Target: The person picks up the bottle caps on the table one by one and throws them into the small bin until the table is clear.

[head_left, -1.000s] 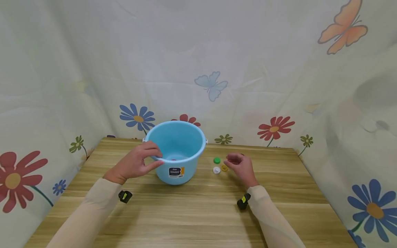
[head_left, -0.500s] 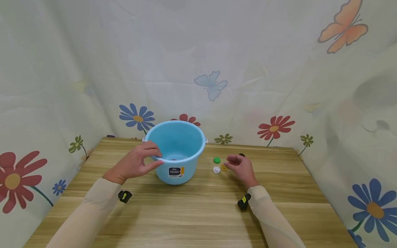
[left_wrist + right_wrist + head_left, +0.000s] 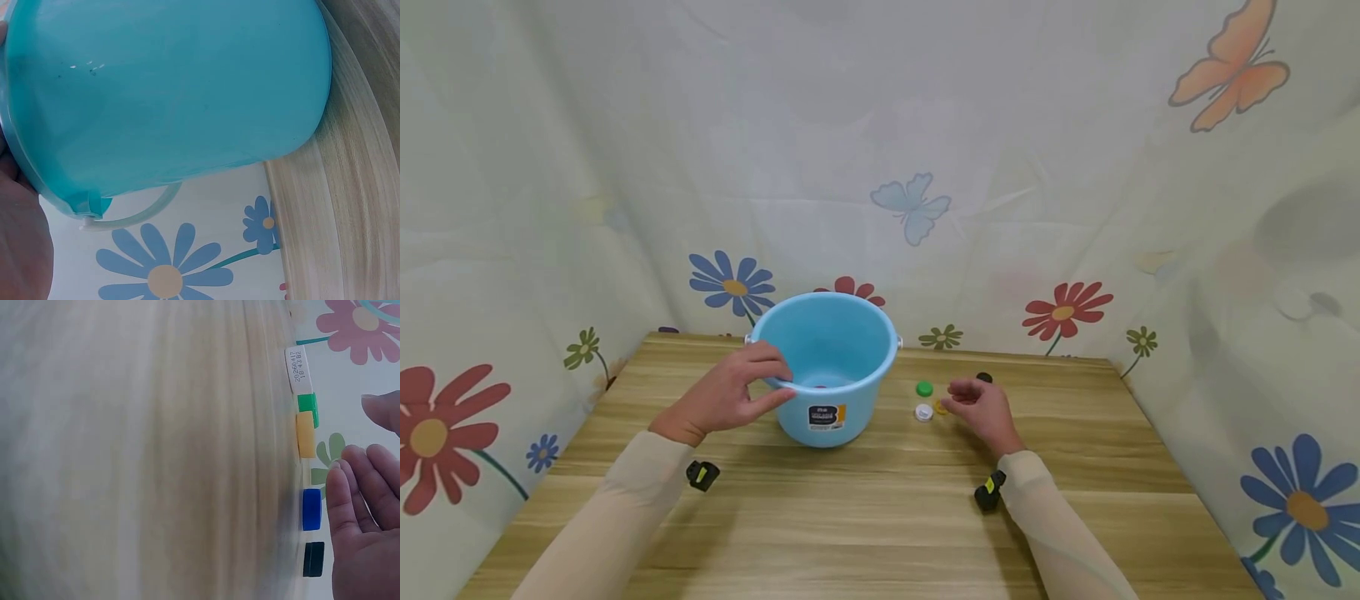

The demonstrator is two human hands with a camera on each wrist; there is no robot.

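Pinching the rim of an upright light-blue plastic bucket (image 3: 835, 362), mouth up and long axis vertical, the left hand (image 3: 722, 396) is left of centre in the head view; the right hand (image 3: 987, 412) is right of centre. In the left wrist view, the bucket's axis runs across, rim left, base right. In the right wrist view's right side, thumb and fingers stand apart, holding nothing, near a round white plastic cap (image 3: 299, 370), green cap (image 3: 309, 410), yellow cap (image 3: 305, 434), blue cap (image 3: 311, 509) and black cap (image 3: 314, 559).

We see pale hanging fabric (image 3: 820, 125), printed with bright flowers (image 3: 1063, 313) and butterflies (image 3: 1243, 43), behind and beside a wood-grained counter (image 3: 865, 533).
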